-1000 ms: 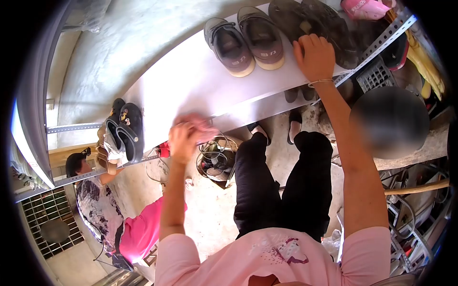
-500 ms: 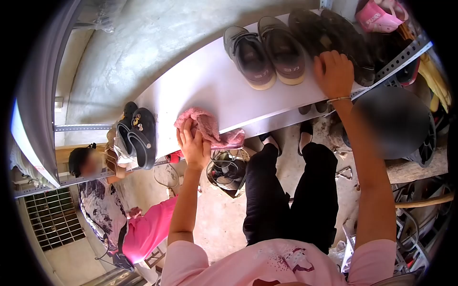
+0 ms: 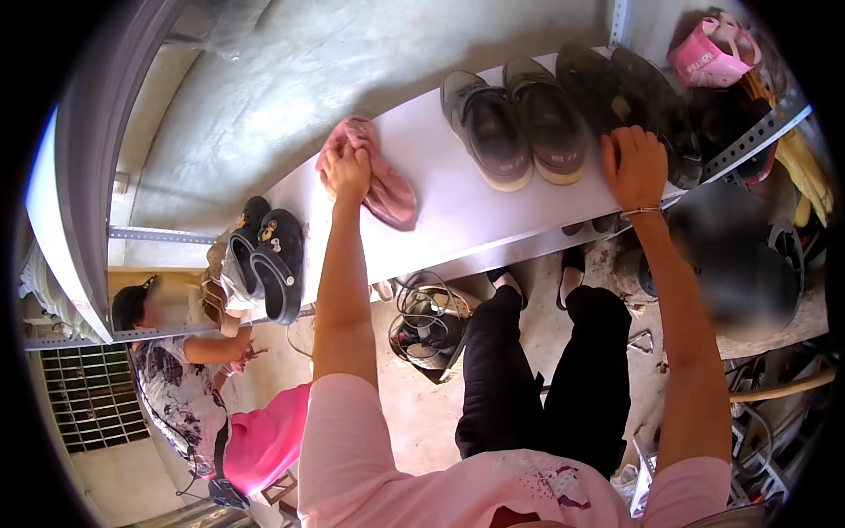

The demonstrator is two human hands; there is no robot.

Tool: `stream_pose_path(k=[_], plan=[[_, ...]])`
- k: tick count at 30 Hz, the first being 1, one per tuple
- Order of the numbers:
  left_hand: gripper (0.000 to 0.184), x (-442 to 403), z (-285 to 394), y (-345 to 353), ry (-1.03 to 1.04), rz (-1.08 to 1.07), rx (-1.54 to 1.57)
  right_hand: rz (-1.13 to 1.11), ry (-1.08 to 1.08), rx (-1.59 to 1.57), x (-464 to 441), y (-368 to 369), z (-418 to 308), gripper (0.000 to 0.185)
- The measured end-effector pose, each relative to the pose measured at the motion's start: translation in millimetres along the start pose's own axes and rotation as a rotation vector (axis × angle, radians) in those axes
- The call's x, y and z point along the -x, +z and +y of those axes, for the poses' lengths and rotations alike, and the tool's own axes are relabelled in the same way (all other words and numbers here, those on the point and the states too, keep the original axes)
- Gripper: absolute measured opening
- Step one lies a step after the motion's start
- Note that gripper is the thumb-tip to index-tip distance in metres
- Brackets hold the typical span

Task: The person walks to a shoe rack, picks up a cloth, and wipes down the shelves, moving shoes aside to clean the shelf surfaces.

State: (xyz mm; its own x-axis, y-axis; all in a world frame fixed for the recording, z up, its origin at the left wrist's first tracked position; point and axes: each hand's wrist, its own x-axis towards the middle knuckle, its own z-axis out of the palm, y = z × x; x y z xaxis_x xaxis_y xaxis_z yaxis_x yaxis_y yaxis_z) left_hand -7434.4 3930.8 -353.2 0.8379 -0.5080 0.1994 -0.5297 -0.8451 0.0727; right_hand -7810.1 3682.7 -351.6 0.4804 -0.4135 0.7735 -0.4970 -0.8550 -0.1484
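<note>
A crumpled pink cloth [image 3: 389,195] lies on the white shelf [image 3: 422,158], with my left hand [image 3: 347,172] pressing its bent fingers into the cloth near the back edge. Farther right, my right hand [image 3: 635,172] has its fingers curled at the heel of a dark shoe [image 3: 597,84]; its exact hold is partly hidden. Another dark shoe [image 3: 656,92] stands right beside that one. Just left of the right hand is a pair of grey-brown shoes [image 3: 500,132], heels toward me.
Black clogs [image 3: 280,264] sit at the shelf's left end. A pink bag-like item [image 3: 715,55] lies at the back right, past a perforated metal rail [image 3: 748,145]. Below the shelf, a bin with cables [image 3: 431,330] stands on the floor. Another person [image 3: 189,396] is at lower left.
My left hand has slid the pink cloth from the shelf's front edge toward the back. The cloth no longer hangs over the edge. My right hand stays by the dark shoes.
</note>
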Motion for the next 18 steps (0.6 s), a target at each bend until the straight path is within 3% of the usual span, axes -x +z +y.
stream_pose_path(k=[3, 7, 12, 14, 15, 16, 17, 18], plan=[[0.054, 15.4, -15.1, 3.4, -0.195, 0.078, 0.016, -0.018, -0.007, -0.025, 2.1, 0.0, -0.4, 0.013], [0.047, 76.1, -53.1, 1.6, -0.093, 0.156, -0.046, 0.001, -0.025, 0.041, 0.5, -1.5, -4.9, 0.012], [0.046, 214.3, -110.7, -25.7, -0.008, 0.202, 0.020, -0.034, -0.074, 0.140, -0.2, 2.7, -3.1, 0.011], [0.033, 262.3, -160.9, -19.0, 0.006, 0.247, 0.332, -0.091, -0.072, 0.144, -0.4, 5.4, 7.8, 0.012], [0.028, 293.4, -182.4, -24.6, -0.155, 0.022, 0.753, -0.212, -0.030, 0.020, -3.0, 6.5, 18.6, 0.012], [0.023, 324.3, -203.7, -30.3, -0.458, -0.114, 1.321, -0.332, 0.014, -0.098, -5.4, 0.4, 22.8, 0.012], [0.019, 355.1, -225.3, -35.6, -0.811, -0.147, 1.649, -0.339, 0.130, -0.283, -13.0, -23.2, 11.8, 0.009], [0.020, 388.8, -237.4, -46.6, -0.831, -0.086, 1.660, -0.348, 0.125, -0.271, -13.2, -40.1, 3.0, 0.009]])
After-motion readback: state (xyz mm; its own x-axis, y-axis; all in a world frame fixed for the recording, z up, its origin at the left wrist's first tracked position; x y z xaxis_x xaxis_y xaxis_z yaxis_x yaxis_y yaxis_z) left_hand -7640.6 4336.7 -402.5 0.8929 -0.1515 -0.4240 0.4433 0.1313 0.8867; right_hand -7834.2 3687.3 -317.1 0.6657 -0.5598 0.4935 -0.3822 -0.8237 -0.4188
